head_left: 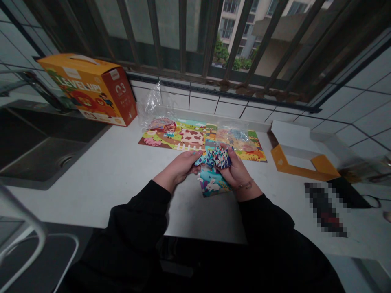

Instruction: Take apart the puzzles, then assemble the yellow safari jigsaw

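Observation:
My right hand [236,171] is closed around a stack of jigsaw puzzle pieces [222,157], their patterned edges turned up. Between the thumb and fingers of my left hand [185,166] is a blue puzzle piece [200,158], close to the stack. Under my hands on the counter lies a teal puzzle section [212,185] with a white rabbit, partly covered by my right hand. Just beyond, a joined farm puzzle [192,136] shows a cow and a fence. Its right part lies under clear plastic [238,134].
An orange puzzle box [91,89] stands at the back left beside a dark sink [45,162]. Crumpled clear plastic [155,101] rests against the tiled wall. An open orange-and-white box [301,162] and a pixelated dark object [325,209] are on the right.

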Available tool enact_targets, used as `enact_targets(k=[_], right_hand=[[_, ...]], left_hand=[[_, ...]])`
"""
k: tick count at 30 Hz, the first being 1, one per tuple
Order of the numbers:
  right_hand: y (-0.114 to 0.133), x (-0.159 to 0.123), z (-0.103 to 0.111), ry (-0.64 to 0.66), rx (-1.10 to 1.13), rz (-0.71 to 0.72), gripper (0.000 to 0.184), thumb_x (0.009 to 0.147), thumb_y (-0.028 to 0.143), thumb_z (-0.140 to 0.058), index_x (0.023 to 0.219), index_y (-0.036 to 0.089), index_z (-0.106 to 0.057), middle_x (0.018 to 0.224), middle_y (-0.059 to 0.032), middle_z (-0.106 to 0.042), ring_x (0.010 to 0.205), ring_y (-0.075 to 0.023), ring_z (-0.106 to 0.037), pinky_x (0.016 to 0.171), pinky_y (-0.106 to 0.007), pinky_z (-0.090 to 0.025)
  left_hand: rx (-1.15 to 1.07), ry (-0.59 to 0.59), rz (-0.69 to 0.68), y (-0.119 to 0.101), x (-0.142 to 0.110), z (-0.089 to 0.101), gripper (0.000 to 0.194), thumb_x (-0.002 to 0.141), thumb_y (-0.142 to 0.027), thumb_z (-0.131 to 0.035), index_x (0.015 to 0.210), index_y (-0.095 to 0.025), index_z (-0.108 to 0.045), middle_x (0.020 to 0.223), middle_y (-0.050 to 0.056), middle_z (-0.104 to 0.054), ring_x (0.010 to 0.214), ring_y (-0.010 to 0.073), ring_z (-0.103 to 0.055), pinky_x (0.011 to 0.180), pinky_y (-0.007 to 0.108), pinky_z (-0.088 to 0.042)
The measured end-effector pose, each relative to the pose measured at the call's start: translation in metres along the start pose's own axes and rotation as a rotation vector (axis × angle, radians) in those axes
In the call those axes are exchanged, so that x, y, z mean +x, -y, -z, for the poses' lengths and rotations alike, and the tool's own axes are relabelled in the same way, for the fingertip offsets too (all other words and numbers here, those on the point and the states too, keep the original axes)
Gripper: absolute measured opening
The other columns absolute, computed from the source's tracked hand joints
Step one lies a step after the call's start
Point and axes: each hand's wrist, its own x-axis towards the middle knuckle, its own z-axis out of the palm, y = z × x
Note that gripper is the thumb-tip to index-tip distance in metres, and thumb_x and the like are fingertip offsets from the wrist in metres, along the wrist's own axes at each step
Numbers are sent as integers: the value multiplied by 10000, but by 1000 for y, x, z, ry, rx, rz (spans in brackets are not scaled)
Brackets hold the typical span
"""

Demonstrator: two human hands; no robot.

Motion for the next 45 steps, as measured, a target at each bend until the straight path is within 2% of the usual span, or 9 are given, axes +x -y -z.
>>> enact_targets(k=[8, 19, 23, 28, 31, 35, 37, 41, 45], right_hand=[[-2, 1, -2, -21, 8, -22, 736, 810, 804, -864, 1297, 305, -630, 1247, -75, -783, 1163, -320, -778, 945, -508, -707], [-3, -5, -3, 72, -91, 48, 753, 827, 806, -829, 1363, 329, -603, 1294, -71, -769, 1215, -331, -763, 1062, -564, -648], [-3, -6, -2, 64, -114, 82, 716, 863, 823, -775, 1359, 339, -596, 1290, -71, -754, 1175, -312, -756, 1025, -539, -650], [-3, -5, -1, 27, -169, 110, 715, 865, 842, -738, 1360, 350, -582, 1305, -73, -730, 1146, -307, -738, 965, -512, -654], [-3, -6, -2, 27, -193, 112, 719, 839, 782, -808, 1356, 343, -570, 1281, -62, -735, 1112, -296, -736, 1004, -499, -639], [-4, -8, -4, 68, -280, 151, 757, 764, 687, -938, 1326, 320, -587, 1245, -62, -746, 1115, -296, -729, 1018, -472, -626], [-5, -7, -4, 85, -246, 165, 761, 757, 635, -974, 1331, 316, -589, 1243, -59, -748, 1098, -287, -735, 1016, -463, -625], [-8, -4, -1, 88, -185, 194, 771, 799, 575, -977, 1392, 327, -552, 1299, -56, -752, 1128, -275, -752, 1097, -479, -600], [-10, -2, 1, 87, -220, 177, 810, 805, 605, -963, 1432, 322, -536, 1383, -83, -737, 1220, -298, -746, 1182, -517, -564]], left_hand=[[-30, -146, -49, 1, 6, 0, 415, 947, -478, -897, 801, -185, -642, 598, -51, -553, 453, 59, -437, 441, 193, -336], [-177, -108, 106, -5, -1, -8, 231, 960, -309, -908, 970, -151, -740, 761, 22, -732, 560, 73, -594, 502, 154, -485], [-245, -197, 42, -9, 0, -6, 196, 1007, -294, -850, 971, -165, -707, 771, 20, -721, 568, 75, -593, 515, 158, -496], [54, -307, -117, 1, 6, -2, 308, 1010, -438, -841, 975, -216, -631, 703, -36, -644, 512, 86, -542, 481, 198, -414], [324, -238, -184, 9, 5, -6, 455, 1038, -687, -719, 1004, -243, -625, 618, -57, -577, 467, 113, -510, 482, 238, -385], [348, -134, -199, 13, 2, -12, 702, 1033, -906, -462, 987, -229, -640, 620, -6, -603, 495, 151, -549, 526, 282, -432], [320, -105, -186, 13, 4, -13, 664, 1026, -872, -547, 1082, -221, -671, 675, 6, -640, 533, 162, -585, 545, 284, -470], [200, -64, -145, 17, 12, -13, 466, 1010, -574, -791, 1302, -238, -651, 826, 10, -706, 638, 173, -672, 622, 300, -584], [133, -69, -145, 20, 14, -13, 358, 1033, -458, -771, 1296, -238, -670, 886, 15, -728, 691, 157, -694, 715, 305, -624]])
